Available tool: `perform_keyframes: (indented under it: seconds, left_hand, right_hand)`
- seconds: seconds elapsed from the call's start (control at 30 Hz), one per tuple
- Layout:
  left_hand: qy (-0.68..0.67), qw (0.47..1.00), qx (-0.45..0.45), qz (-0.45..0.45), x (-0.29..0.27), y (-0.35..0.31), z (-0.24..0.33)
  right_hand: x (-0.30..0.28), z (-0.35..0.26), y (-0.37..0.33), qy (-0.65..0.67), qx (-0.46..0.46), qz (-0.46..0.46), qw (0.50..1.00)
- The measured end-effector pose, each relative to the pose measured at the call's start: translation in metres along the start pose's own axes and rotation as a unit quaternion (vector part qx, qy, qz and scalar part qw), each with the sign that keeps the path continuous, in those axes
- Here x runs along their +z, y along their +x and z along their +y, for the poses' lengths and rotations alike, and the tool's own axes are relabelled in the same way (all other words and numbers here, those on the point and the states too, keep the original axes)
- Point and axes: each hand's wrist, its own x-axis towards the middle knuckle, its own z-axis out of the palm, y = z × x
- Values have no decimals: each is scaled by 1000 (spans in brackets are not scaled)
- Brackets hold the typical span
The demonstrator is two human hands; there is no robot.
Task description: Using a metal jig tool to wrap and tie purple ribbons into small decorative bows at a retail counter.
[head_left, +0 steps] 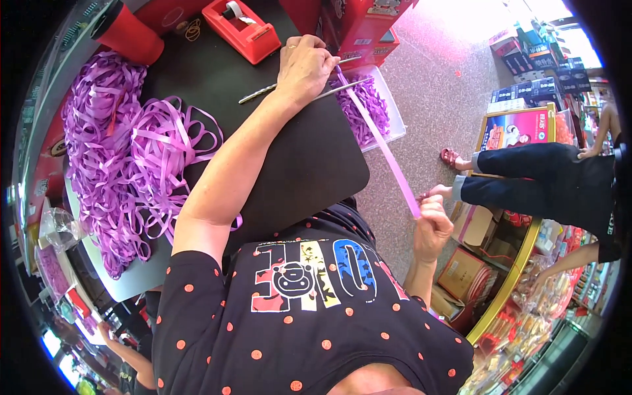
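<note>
A narrow purple ribbon (378,135) runs taut between my two hands, slanting down to the right. My right hand (432,229), off the table's edge, pinches its lower end. At the far edge of the dark table, my left hand (306,69) is closed around thin metal rods (260,93), and the ribbon's upper end meets its fingertips. Whether the rods are joined is hidden under the hand. Just beyond, a white box (397,131) holds many short purple ribbon pieces (370,108). Long purple ribbons (102,158) lie heaped on the left, with a looser tangle (161,141) beside them.
On the table's far side are a red tape dispenser (242,31), a red cylinder (135,36) and rubber bands (192,29). Red cartons (359,33) stand behind the white box. At right, a person in dark trousers (526,178) is near shelved packages; another person's arm (128,355) shows lower left.
</note>
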Motion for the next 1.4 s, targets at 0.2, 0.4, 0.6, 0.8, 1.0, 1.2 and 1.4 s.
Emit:
perform_keyframes:
  seconds: [0.2,0.4,0.6,0.8,1.0,1.2,1.4]
  left_hand:
    - [-19,1000,-8,1,-1,0,0]
    - [-42,999,-29,-5,-2,-2,-5]
    - [-64,996,-9,-54,-13,-4,-2]
    - [-68,997,-20,-33,-11,-8,-2]
    - [-81,997,-10,4,-9,-7,5]
    - [-74,995,-37,53,-12,-7,5]
    - [-82,996,-24,41,-9,-8,1]
  right_hand:
    - [16,-41,88,182,-178,-82,964]
    - [70,-68,223,72,-172,-194,963]
    - [175,-81,341,249,110,-273,923]
    - [225,50,398,235,266,-288,889]
    - [230,112,397,244,329,-324,853]
    - [241,126,362,192,366,-325,851]
    - [203,186,270,157,212,-334,905]
